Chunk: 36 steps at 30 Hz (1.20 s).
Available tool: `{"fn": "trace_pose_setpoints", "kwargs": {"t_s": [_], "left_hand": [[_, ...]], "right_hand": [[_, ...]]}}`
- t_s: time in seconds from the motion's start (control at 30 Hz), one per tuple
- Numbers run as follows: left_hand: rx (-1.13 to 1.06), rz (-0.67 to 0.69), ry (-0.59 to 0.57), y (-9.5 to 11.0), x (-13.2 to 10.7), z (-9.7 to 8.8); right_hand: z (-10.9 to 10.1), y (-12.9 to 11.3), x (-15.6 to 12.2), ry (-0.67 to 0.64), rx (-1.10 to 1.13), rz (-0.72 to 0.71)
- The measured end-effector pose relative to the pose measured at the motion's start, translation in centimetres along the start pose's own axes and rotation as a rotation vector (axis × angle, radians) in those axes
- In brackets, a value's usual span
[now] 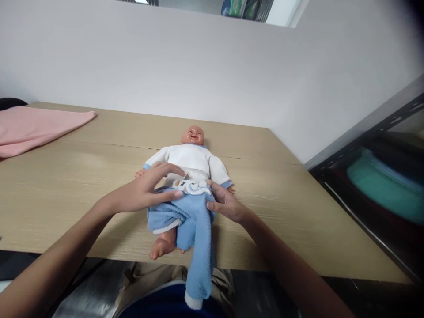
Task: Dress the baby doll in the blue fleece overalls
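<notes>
The left hand [145, 191] covers the trousers' [196, 221] waistband; the pink cloth [33, 128] runs off the left edge.

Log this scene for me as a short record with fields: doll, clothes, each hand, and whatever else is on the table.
Doll: lying face up on the wooden table, head away from the person
Clothes: white top; blue trousers, one leg hanging limp over the table edge, the other bunched above a bare foot
Left hand: pinching the trouser waistband
Right hand: gripping the waistband's other side
Also there: pink cloth, far left
</notes>
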<state>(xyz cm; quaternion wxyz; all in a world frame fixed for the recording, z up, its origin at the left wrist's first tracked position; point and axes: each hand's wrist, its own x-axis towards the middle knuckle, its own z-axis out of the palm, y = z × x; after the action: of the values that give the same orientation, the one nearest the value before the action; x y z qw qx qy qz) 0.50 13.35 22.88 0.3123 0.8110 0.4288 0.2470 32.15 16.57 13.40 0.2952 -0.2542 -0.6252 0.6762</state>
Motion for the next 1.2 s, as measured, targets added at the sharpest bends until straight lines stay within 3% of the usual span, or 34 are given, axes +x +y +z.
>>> {"fn": "trace_pose_setpoints", "kwargs": {"t_s": [0.1, 0.17, 0.23, 0.33, 0.43, 0.53, 0.7, 0.8, 0.93, 1.03, 1.2], "left_hand": [[0.011, 0.088, -0.300, 1.7, 4.0, -0.2], [-0.144, 0.114, -0.499, 1.6, 6.3, -0.3], [-0.335, 0.119, -0.597, 0.9, 8.0, -0.4], [-0.579, 0.087, -0.649, -0.8, 8.8, 0.0], [-0.721, 0.003, -0.669, -2.1, 8.4, 0.6], [-0.759, -0.037, -0.642, -2.9, 8.0, 1.0], [-0.715, 0.023, -0.690, -3.1, 8.7, 1.4], [-0.729, 0.079, -0.700, -3.0, 9.4, 1.7], [-0.744, 0.136, -0.575, -3.3, 9.6, 2.2], [-0.733, 0.115, -0.484, -3.6, 9.3, 2.5], [-0.715, 0.001, -0.499, -3.5, 9.0, 2.7]], "right_hand": [[0.4, 0.3, -0.2, 0.003, 0.000, -0.023], [0.6, 0.1, -0.4, 0.030, 0.000, -0.011], [0.8, -0.5, -0.6, 0.038, 0.015, -0.013], [0.8, -1.6, -0.9, -0.005, 0.018, -0.056], [0.8, -2.7, -1.2, 0.046, -0.004, -0.119], [0.7, -3.5, -1.3, 0.106, -0.047, -0.087], [0.3, -4.4, -1.5, 0.061, -0.150, -0.004], [-0.1, -4.7, -1.6, 0.098, -0.129, -0.013], [-0.4, -4.4, -1.8, 0.120, -0.016, 0.001], [-0.4, -3.6, -1.8, 0.156, 0.051, 0.089], [0.2, -2.7, -1.5, 0.185, 0.085, 0.210]]}}
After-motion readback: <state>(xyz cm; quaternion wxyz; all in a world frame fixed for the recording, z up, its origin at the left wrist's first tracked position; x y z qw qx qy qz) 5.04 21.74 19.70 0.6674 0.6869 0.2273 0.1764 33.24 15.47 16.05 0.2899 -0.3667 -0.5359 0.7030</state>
